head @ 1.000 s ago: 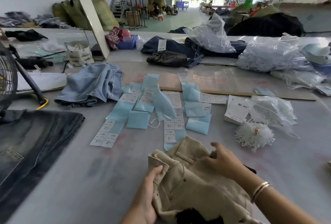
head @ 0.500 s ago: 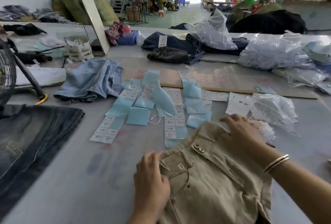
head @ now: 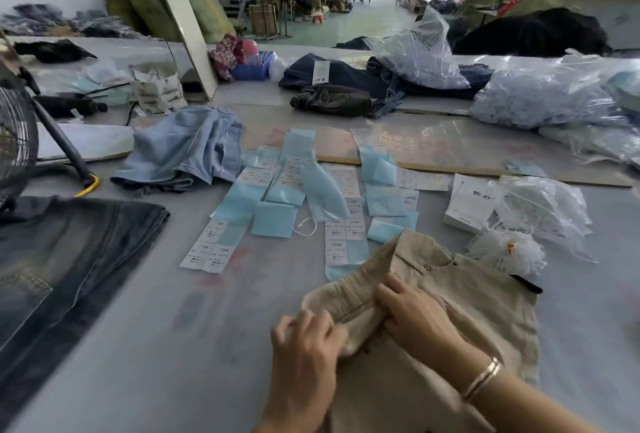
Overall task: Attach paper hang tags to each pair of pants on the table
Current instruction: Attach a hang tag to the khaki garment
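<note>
Beige pants (head: 485,297) lie on the grey table (head: 173,346) in front of me, waistband towards the far side. My left hand (head: 308,346) grips the folded left edge of the waistband. My right hand (head: 415,318) holds the same fold just to the right, fingers curled on the cloth. Beyond the pants, rows of white and blue paper hang tags (head: 301,204) are spread flat. A white bundle of tag strings (head: 505,252) sits at the pants' far right corner.
Dark jeans (head: 69,259) lie at left, light blue pants (head: 187,148) beyond them, and a fan (head: 14,141) at the left edge. A white tag stack (head: 467,204) and plastic bags (head: 543,207) sit at right. More pants (head: 346,86) and bags (head: 540,96) are farther back.
The pants were spread flat on the table. My right hand came back from their far right corner to the waistband, and both hands now hold its left fold.
</note>
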Action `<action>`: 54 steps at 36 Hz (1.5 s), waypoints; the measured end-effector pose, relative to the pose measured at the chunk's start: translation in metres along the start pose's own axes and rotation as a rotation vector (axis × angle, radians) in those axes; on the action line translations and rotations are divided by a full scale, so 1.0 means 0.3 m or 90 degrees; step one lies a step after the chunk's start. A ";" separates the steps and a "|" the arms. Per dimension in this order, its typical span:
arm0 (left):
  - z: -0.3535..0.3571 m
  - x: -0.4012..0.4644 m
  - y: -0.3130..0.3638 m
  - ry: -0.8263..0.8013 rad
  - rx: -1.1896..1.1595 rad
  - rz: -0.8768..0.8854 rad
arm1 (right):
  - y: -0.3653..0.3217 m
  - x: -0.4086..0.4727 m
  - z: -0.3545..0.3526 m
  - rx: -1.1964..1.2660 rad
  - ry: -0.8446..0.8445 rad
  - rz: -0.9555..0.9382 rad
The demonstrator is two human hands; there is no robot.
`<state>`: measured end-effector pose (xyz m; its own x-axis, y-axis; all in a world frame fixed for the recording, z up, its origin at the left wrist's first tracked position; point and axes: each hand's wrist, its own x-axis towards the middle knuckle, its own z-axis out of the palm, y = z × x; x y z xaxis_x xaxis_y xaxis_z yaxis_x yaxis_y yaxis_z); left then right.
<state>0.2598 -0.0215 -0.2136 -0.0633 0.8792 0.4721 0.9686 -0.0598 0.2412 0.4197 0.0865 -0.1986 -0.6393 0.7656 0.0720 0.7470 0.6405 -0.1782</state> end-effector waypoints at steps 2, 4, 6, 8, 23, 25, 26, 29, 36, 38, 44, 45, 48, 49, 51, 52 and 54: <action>0.026 -0.044 0.018 0.047 -0.007 0.034 | 0.006 -0.058 0.018 0.017 0.071 -0.010; 0.043 -0.071 0.016 0.025 -0.052 0.037 | 0.011 -0.110 0.045 0.071 0.123 -0.016; 0.027 -0.077 0.010 -0.051 -0.098 0.019 | 0.014 -0.144 0.068 0.178 0.138 0.000; 0.000 -0.079 0.010 -0.125 -0.140 -0.003 | 0.017 -0.167 0.081 0.234 0.152 0.004; 0.057 0.193 -0.012 -0.317 -0.307 -0.375 | 0.049 -0.182 0.075 0.672 0.406 0.222; 0.064 0.154 0.013 -0.229 -0.386 -0.343 | 0.050 -0.183 0.082 0.696 0.426 0.255; 0.062 0.128 0.025 -0.160 -0.432 -0.341 | 0.054 -0.184 0.085 0.710 0.441 0.274; 0.065 0.050 0.050 0.035 -0.506 -0.321 | 0.063 -0.179 0.090 0.738 0.447 0.312; 0.065 0.000 0.078 0.142 -0.476 -0.148 | 0.022 -0.138 0.056 0.608 0.351 0.350; 0.062 -0.008 0.079 0.130 -0.492 -0.127 | 0.024 -0.105 0.037 0.579 0.288 0.431; 0.052 -0.024 0.019 0.035 -0.893 -0.359 | 0.053 -0.113 0.051 0.887 0.294 0.513; 0.054 -0.025 -0.002 0.017 -0.941 -0.402 | 0.057 -0.127 0.057 0.955 0.324 0.501; 0.046 -0.035 -0.048 -0.084 -0.988 -0.419 | 0.062 -0.162 0.068 1.064 0.377 0.456; 0.041 -0.042 -0.055 -0.118 -0.996 -0.397 | 0.062 -0.169 0.070 1.076 0.391 0.446; 0.033 -0.060 -0.061 -0.181 -1.003 -0.350 | 0.058 -0.177 0.071 1.096 0.414 0.436; 0.031 -0.069 -0.061 -0.209 -0.997 -0.325 | 0.056 -0.177 0.070 1.104 0.423 0.434; 0.027 -0.083 -0.059 -0.250 -0.984 -0.283 | 0.055 -0.178 0.071 1.112 0.435 0.432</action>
<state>0.2461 -0.0387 -0.2365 0.0420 0.9986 -0.0308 -0.2619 0.0408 0.9642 0.4621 0.0549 -0.2262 0.0990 0.9770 -0.1891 -0.4315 -0.1291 -0.8928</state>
